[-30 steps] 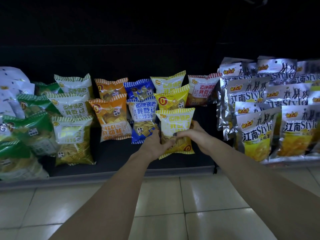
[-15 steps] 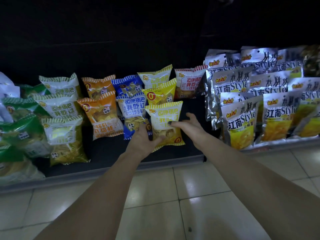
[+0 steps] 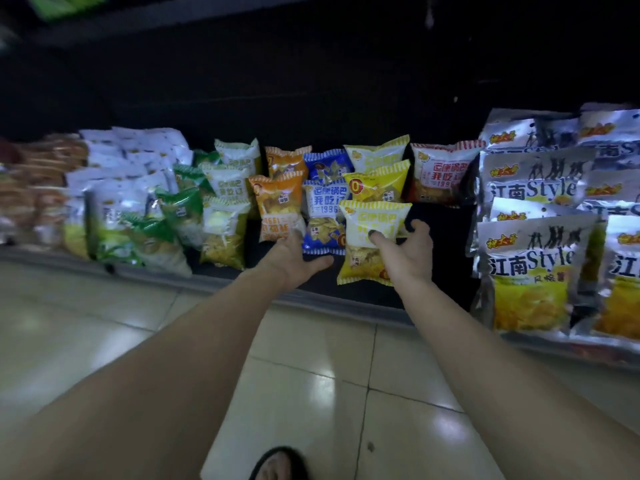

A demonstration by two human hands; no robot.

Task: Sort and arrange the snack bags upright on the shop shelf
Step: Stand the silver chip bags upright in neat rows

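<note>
Both arms reach out to a low shelf [image 3: 363, 299]. The right hand [image 3: 403, 252], grip wide, fingers spread, touches a yellow bag [image 3: 372, 237] standing at the near edge; left hand [image 3: 294, 259] hovers beside it, fingers loose.

"江南Style" is printed in dark letters on the silver foil bag with yellow crisps [image 3: 530, 271] at the right. "我吃过" and "1996" are read on the blue-and-white striped bag [image 3: 323, 216] and on the red-and-white striped bag [image 3: 441, 174]. A large "0" is shown on the yellow striped bag [image 3: 377, 183].
</note>
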